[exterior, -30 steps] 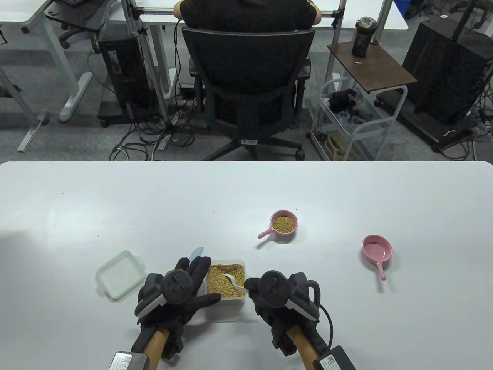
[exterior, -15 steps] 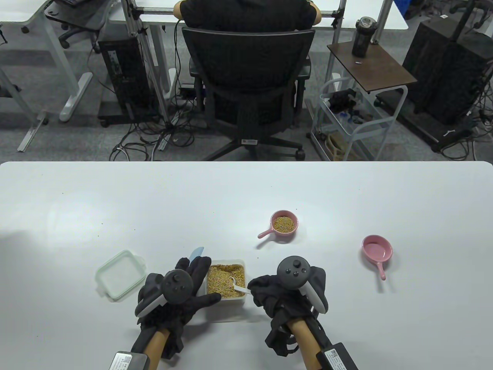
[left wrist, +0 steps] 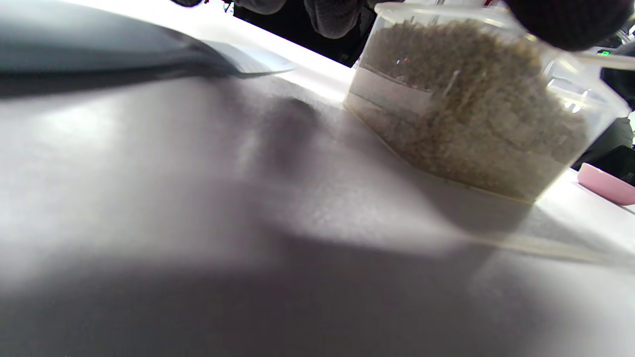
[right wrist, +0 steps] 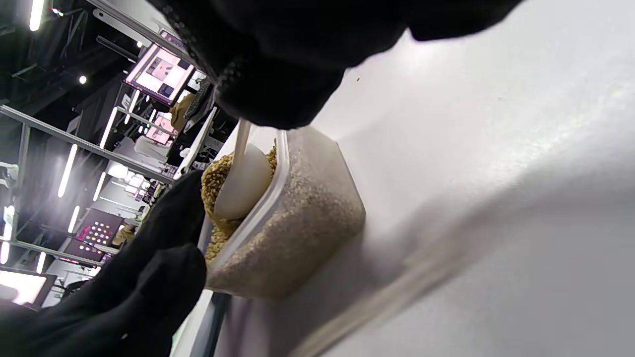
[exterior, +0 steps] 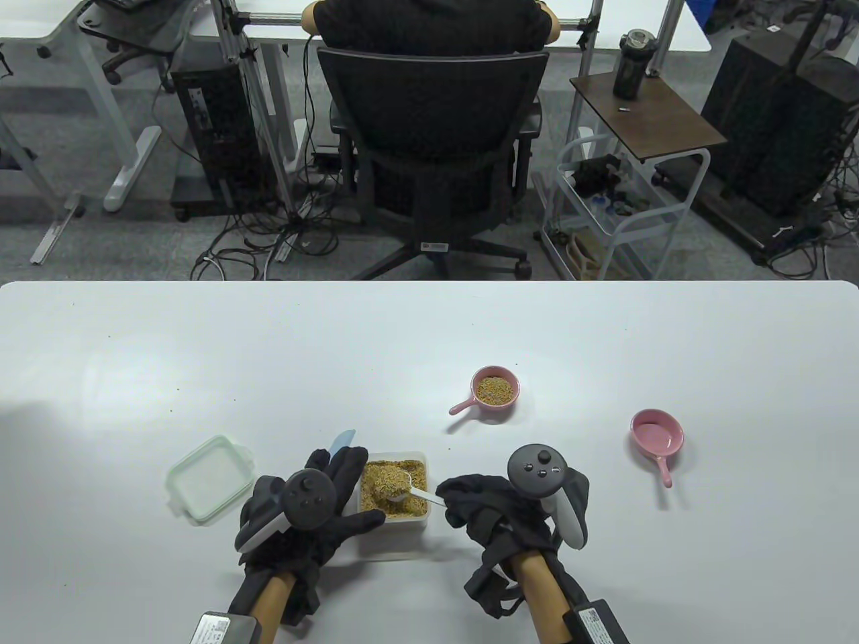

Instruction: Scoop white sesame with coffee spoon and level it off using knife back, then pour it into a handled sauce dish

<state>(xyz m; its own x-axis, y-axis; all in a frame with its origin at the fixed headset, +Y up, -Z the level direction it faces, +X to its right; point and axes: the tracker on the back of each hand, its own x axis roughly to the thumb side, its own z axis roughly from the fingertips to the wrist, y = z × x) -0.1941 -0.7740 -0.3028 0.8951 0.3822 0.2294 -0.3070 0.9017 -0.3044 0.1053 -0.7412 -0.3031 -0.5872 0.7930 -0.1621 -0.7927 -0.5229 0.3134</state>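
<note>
At the far left we see a pale green lid (exterior: 209,477) lying flat on the white table (exterior: 134,376). Next, our left hand (exterior: 305,513) rests against the left wall of the clear container (exterior: 396,520) of sesame (exterior: 376,477), fingers straight, thumb along its near rim; a blue knife tip (exterior: 342,439) shows beyond the fingers, and we cannot tell whether it is gripped. Over the container the white coffee spoon (exterior: 402,495) carries a heap of sesame. Our right hand (exterior: 500,513) pinches its handle with curled fingers. Farther right stands a pink handled dish (exterior: 492,390) filled with sesame, then a second pink dish (exterior: 658,435) without sesame.
</note>
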